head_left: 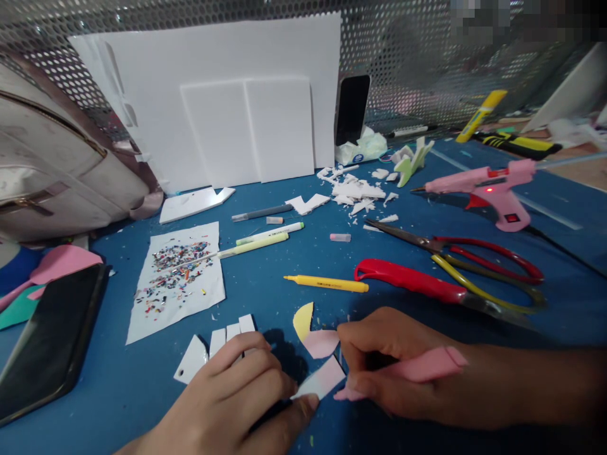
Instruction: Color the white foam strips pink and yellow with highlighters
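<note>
Left hand (246, 385) holds the strip (326, 377) at its lower-left end, thumb and fingers closed on it. The strip lies between both hands, long axis slanting up-right from left thumb; right hand (396, 344) grips the marker (427, 365), tip just off strip's lower-right edge, left hand nearer.

Pale bag (66, 158) was set at far left, dark phone (59, 328) laid near it. Paper sheet (203, 302) was strewn with coloured bits (187, 274). Pink glue gun (506, 191) was placed at right, scissors (432, 244) laid in front.
</note>
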`<state>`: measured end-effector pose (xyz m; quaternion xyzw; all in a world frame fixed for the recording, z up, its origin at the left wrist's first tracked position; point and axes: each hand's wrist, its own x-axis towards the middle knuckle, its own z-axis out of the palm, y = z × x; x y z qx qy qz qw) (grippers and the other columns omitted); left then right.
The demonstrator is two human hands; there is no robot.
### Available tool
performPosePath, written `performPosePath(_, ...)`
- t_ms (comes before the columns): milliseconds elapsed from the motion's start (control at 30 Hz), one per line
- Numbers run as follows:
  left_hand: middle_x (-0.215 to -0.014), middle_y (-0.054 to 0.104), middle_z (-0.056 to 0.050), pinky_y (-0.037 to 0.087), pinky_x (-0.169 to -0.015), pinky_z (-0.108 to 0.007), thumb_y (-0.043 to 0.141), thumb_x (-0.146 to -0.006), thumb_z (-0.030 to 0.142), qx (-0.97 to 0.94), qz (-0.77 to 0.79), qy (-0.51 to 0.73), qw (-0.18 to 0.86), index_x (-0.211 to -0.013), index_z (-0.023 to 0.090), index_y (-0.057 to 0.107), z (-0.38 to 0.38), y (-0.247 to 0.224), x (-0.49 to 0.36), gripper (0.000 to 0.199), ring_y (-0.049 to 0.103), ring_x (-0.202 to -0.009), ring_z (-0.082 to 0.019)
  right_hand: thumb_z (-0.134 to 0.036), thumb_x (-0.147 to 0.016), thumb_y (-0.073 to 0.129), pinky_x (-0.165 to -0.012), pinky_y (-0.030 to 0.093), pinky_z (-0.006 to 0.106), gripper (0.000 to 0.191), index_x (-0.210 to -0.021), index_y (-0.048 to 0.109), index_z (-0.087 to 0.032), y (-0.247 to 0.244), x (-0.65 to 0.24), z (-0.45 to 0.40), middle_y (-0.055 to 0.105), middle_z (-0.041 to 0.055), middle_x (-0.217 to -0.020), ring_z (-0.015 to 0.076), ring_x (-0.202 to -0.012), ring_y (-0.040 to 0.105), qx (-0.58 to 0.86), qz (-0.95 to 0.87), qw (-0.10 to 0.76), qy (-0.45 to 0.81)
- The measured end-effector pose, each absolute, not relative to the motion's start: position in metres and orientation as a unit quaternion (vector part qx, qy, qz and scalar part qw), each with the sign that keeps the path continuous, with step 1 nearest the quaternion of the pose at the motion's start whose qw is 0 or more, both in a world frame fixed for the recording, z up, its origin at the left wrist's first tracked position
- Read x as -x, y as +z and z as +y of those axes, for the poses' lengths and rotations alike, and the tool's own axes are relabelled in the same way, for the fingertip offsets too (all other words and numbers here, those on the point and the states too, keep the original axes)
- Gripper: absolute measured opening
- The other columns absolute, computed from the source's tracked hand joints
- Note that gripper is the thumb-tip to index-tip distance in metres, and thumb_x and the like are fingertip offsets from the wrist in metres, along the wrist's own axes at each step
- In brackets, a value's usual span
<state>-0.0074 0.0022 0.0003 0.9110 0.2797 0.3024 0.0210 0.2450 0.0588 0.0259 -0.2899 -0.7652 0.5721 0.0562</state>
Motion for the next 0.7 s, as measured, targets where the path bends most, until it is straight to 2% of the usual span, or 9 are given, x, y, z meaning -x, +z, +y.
performPosePath(133, -0.074, 0.062, 0.001, 0.047, -0.088, -0.03, 0.046, -0.104, 0.015, -0.905, 0.277, 0.322, 0.018, -0.086, 0.019, 0.069, 0.001, -0.006, 0.007, 0.029, 0.057, -0.078, -0.012, -0.043, -0.099, 0.054, -0.058, 0.033, 0.022, 0.028, -0.085, 0.051, -0.019, 0.026, -0.245, 0.06, 0.052, -0.0033, -0.076, 0.0117, -0.068, 0.045, 0.302, -0.762, 0.079, 0.567)
performPosePath(267, -0.074, 0.061, 0.002, 0.047, -0.089, -0.029, 0.047, -0.104, 0.015, -0.906, 0.279, 0.317, 0.022, -0.087, 0.019, 0.069, 0.001, -0.006, 0.007, 0.028, 0.057, -0.078, -0.011, -0.045, -0.098, 0.056, -0.055, 0.03, 0.022, 0.034, -0.078, 0.049, -0.019, 0.027, -0.244, 0.059, 0.047, -0.0044, -0.069, 0.011, -0.063, 0.041, 0.295, -0.763, 0.064, 0.571)
performPosePath(400, -0.073, 0.061, 0.001, 0.047, -0.09, -0.03, 0.047, -0.103, 0.014, -0.902, 0.28, 0.327, 0.013, -0.085, 0.019, 0.069, 0.001, -0.005, 0.006, 0.029, 0.058, -0.078, -0.012, -0.045, -0.099, 0.055, -0.057, 0.032, 0.023, 0.03, -0.083, 0.051, -0.019, 0.027, -0.243, 0.06, 0.05, -0.0031, -0.075, 0.0117, -0.066, 0.043, 0.304, -0.753, 0.077, 0.578)
performPosePath(500, -0.072, 0.061, 0.002, 0.048, -0.089, -0.029, 0.047, -0.103, 0.014, -0.904, 0.279, 0.324, 0.013, -0.084, 0.019, 0.068, 0.001, 0.0, 0.006, 0.029, 0.058, -0.076, -0.011, -0.044, -0.097, 0.058, -0.054, 0.029, 0.022, 0.034, -0.077, 0.047, -0.019, 0.026, -0.243, 0.06, 0.045, -0.0049, -0.067, 0.0107, -0.062, 0.039, 0.289, -0.749, 0.074, 0.592)
performPosePath(633, -0.073, 0.062, 0.002, 0.048, -0.09, -0.028, 0.051, -0.102, 0.015, -0.915, 0.284, 0.286, 0.018, -0.085, 0.019, 0.068, 0.002, 0.005, 0.006, 0.025, 0.058, -0.077, -0.011, -0.043, -0.098, 0.056, -0.056, 0.031, 0.022, 0.03, -0.082, 0.05, -0.019, 0.025, -0.243, 0.06, 0.049, -0.0037, -0.072, 0.0113, -0.065, 0.042, 0.302, -0.755, 0.085, 0.576)
performPosePath(700, -0.073, 0.061, 0.003, 0.048, -0.09, -0.029, 0.05, -0.103, 0.015, -0.909, 0.285, 0.304, 0.014, -0.085, 0.02, 0.068, 0.002, 0.002, 0.006, 0.026, 0.058, -0.076, -0.011, -0.042, -0.098, 0.057, -0.056, 0.03, 0.023, 0.032, -0.078, 0.048, -0.019, 0.026, -0.243, 0.06, 0.047, -0.0046, -0.068, 0.0108, -0.063, 0.042, 0.288, -0.759, 0.077, 0.578)
